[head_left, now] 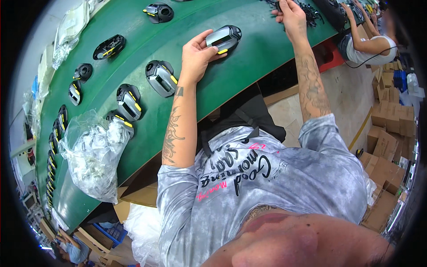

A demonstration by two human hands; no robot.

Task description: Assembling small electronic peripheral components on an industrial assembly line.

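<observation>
My left hand (196, 58) is closed around one end of a grey and black plastic housing (224, 39) with a yellow strip on its side. The thumb lies along the near edge and the fingers reach behind it, just over the green table. To the right, my right hand (293, 18) is at a loose pile of small black parts (314, 17). Its fingers are curled together at the pile's left side, and what they pinch is too small to make out. Left of my left forearm lies a similar housing (161, 78), with another (129, 102) beyond it.
More housings, such as one at the far side (110, 47), are spread along the green table (195, 20), several in a row at left. A clear bag of parts (95, 155) sits on the near edge. Cardboard boxes (389, 147) and a co-worker (371, 44) are at right.
</observation>
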